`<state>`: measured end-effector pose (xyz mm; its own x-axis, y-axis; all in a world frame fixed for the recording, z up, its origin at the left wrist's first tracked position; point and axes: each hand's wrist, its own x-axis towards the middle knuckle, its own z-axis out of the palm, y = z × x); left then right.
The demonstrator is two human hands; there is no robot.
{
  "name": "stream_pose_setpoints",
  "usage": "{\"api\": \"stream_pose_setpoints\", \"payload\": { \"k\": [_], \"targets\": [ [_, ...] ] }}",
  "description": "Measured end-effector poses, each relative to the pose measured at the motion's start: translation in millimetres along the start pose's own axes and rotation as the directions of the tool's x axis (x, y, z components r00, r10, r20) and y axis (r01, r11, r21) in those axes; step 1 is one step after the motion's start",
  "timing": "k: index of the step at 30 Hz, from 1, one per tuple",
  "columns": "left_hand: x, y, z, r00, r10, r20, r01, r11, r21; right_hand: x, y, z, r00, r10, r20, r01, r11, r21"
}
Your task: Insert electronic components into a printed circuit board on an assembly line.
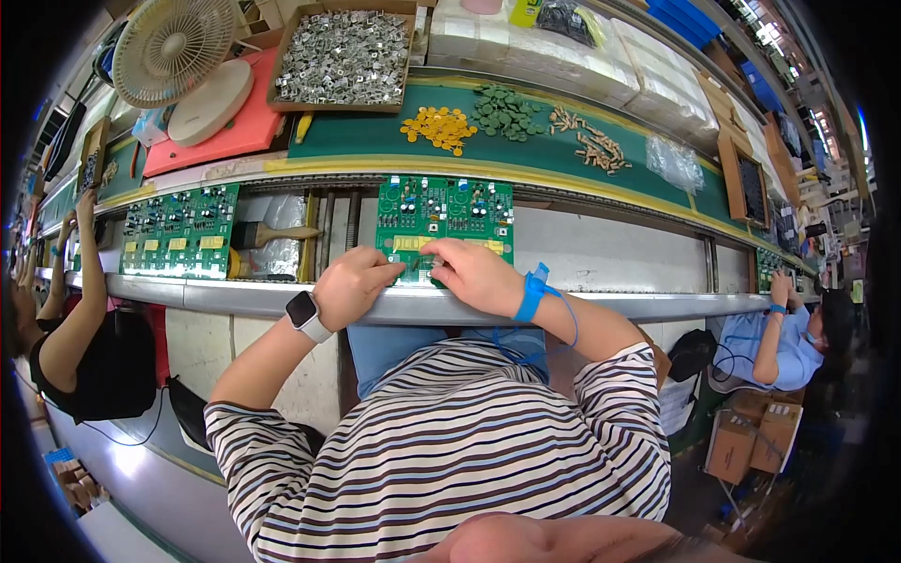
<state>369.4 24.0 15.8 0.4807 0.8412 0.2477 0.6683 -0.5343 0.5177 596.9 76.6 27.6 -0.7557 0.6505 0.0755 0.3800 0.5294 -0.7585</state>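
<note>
A green circuit board [446, 202] lies on the conveyor rails right in front of me, filled with small parts and a row of yellow blocks. My left hand [352, 284], wearing a watch with a white band, is closed at the board's near left corner, fingertips pressed together. Over the near middle of the board, my right hand [477, 274] curls its thumb and forefinger around a spot next to the yellow blocks. A blue wrist strap [532, 293] with a cord circles that wrist. Whatever either hand's fingertips hold is too small or hidden to make out.
Behind the rail sit piles of yellow discs [439, 129], green discs [507, 113] and tan cylindrical parts [601, 148], plus a box of metal parts [343, 58]. Left are more boards [178, 230], a brush [272, 235] and a fan [175, 47]. Co-workers sit at both sides.
</note>
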Motion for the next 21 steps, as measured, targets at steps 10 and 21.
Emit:
{"api": "stream_pose_setpoints", "payload": {
  "k": [10, 21],
  "targets": [
    [5, 4, 2, 1.0, -0.015, 0.003, 0.015, 1.0, -0.002, -8, 0, 16, 0.999, -0.042, -0.032, 0.037, 0.99, -0.137],
    [2, 0, 5, 1.0, -0.007, -0.012, 0.007, 0.999, 0.032, -4, 5, 29, 0.985, -0.148, -0.087, 0.123, 0.96, -0.25]
  ]
}}
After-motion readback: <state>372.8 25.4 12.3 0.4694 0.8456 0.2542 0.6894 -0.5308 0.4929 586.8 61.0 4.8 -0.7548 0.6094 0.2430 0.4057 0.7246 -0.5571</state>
